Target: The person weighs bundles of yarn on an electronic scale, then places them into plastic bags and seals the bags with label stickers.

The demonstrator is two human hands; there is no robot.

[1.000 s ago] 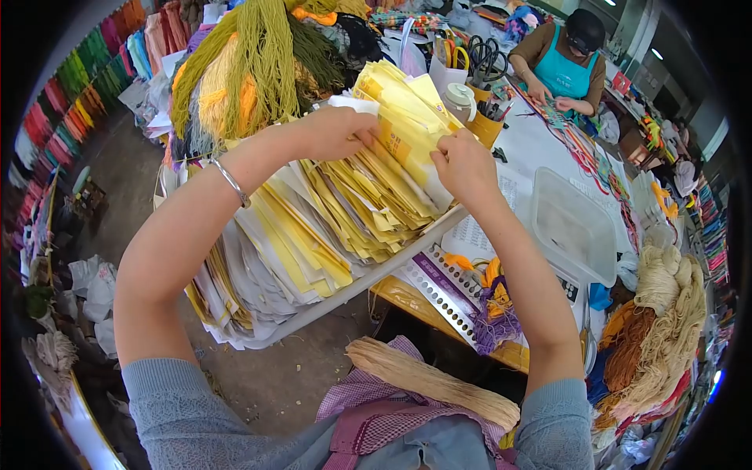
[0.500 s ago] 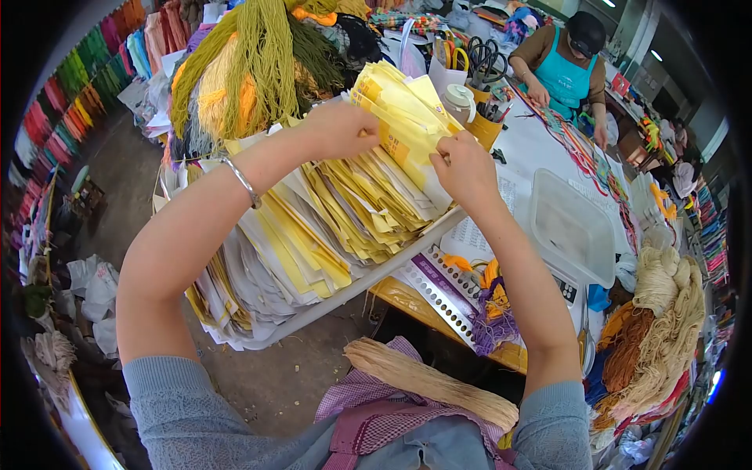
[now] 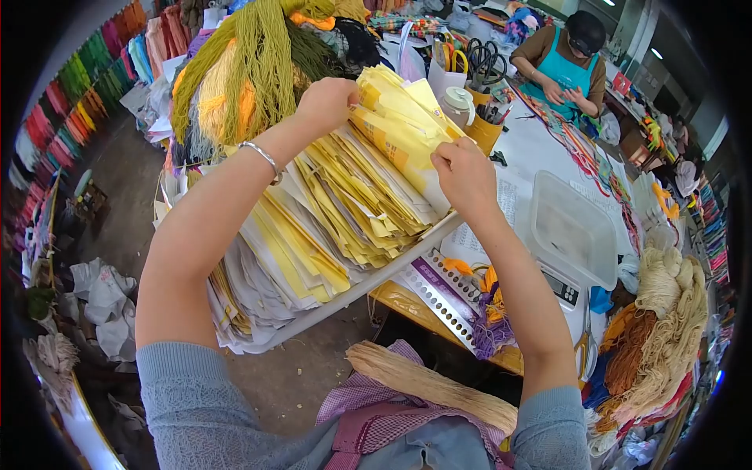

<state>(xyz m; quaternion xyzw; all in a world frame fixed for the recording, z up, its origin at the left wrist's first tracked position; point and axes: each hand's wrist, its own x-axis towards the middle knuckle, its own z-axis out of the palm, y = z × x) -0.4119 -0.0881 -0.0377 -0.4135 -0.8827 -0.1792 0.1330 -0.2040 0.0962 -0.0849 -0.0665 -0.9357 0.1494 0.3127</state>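
Both my hands are over a pale plastic bin (image 3: pixel 423 246) packed with upright yellow and white paper packets (image 3: pixel 345 200). My left hand (image 3: pixel 327 103) has its fingers curled closed at the left edge of a yellow paper packet (image 3: pixel 403 129) near the back end of the row. On the packet's right edge, my right hand (image 3: pixel 468 174) is closed in a pinch, thumb against fingers. The packet leans over the others and has darker yellow printing. A silver bracelet (image 3: pixel 262 160) circles my left wrist.
Olive and orange yarn skeins (image 3: pixel 251 70) pile behind the bin. At right are a clear plastic tub (image 3: pixel 576 227), a punched card (image 3: pixel 442 298) with thread, and cream yarn (image 3: pixel 666 313). A tan skein (image 3: pixel 431 384) lies on my lap. A co-worker in a teal apron (image 3: pixel 568 74) handles cords.
My left hand has moved up and left to the packet's edge. My right hand has shifted slightly down. The co-worker's hands have come together.
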